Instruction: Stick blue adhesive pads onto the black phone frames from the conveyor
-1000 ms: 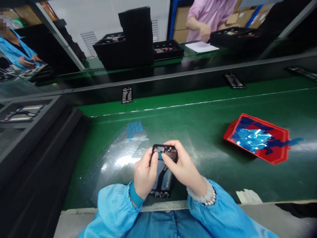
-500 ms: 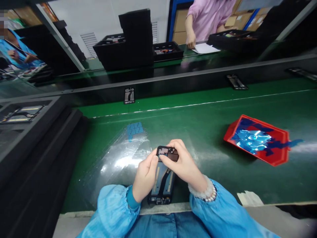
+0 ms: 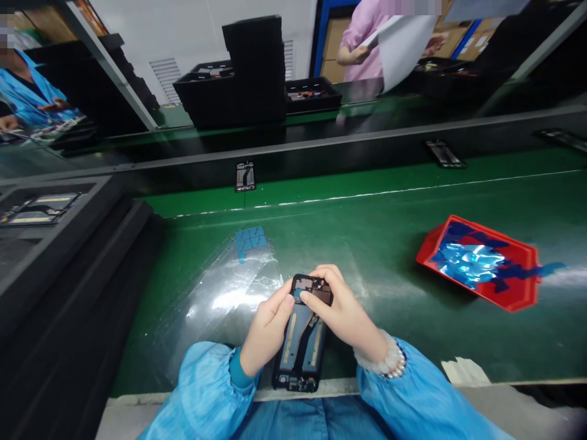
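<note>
An opened phone body (image 3: 305, 339) lies at the table's front edge, its black frame and inner parts facing up. Its upper left edge is gripped by my left hand (image 3: 267, 327), with the thumb on the rim. My right hand (image 3: 343, 311) holds the upper right edge, its thumb pressing on a small blue piece (image 3: 298, 294) near the top. A clear plastic sheet (image 3: 215, 299) with blue stickers (image 3: 250, 238) at its top lies beyond my left hand.
A red bin (image 3: 513, 298) of blue film pieces stands at right. Black foam trays (image 3: 87, 263) are stacked at left. Phone parts (image 3: 245, 176) (image 3: 444, 154) lie on the far green strip. Across the bench, a person in pink (image 3: 367, 30) holds a white sheet (image 3: 406, 49).
The phone body and both my hands have shifted slightly down in view. Across the bench, the person has lifted the white sheet. The phone parts on the far strip appear slightly further right.
</note>
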Demonstrator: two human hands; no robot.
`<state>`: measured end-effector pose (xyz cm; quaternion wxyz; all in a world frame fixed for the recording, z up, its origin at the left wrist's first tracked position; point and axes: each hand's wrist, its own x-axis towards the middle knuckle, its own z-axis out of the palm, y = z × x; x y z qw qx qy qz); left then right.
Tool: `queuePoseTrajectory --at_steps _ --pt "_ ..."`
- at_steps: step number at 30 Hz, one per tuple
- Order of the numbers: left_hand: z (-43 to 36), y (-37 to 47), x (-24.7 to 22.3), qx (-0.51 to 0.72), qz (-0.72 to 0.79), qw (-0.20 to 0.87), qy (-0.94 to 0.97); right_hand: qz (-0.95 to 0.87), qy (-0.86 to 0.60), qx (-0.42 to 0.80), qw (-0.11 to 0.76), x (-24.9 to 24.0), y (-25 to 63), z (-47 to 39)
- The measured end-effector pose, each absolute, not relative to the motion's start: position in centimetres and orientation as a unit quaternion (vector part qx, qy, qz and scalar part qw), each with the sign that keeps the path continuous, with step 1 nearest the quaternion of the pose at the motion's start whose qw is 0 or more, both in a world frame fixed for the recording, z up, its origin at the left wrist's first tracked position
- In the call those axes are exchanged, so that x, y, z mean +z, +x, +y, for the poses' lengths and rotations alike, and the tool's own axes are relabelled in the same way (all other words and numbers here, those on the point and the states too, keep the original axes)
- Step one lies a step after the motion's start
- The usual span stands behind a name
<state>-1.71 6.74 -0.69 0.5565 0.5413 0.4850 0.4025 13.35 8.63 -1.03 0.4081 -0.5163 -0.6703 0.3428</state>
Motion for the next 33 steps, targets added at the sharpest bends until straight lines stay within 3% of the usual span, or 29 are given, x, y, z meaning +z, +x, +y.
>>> queuePoseTrajectory --at_steps 4,7,19,27,33 --pt "7.0 -1.5 -0.8 0.439 0.448 0.622 0.469 -0.763 -0.501 0.094 0.398 -0.4 13.4 8.0" --pt "7.0 -1.6 -1.1 0.459 0.454 0.634 0.427 -0.806 -0.461 0.004 0.372 0.4 13.0 7.7" --pt "6.6 -1.4 -0.8 0.434 0.495 0.569 0.493 -0.856 -0.417 -0.090 0.293 0.8 12.2 7.6" --pt "6.6 -0.7 -0.3 0.433 0.526 0.529 0.507 -0.774 -0.521 0.011 0.361 -0.1 11.3 7.6" --pt "6.7 -0.7 -0.9 0.461 0.566 0.500 0.466 -0.728 -0.575 -0.092 0.361 -0.1 14.0 6.6"
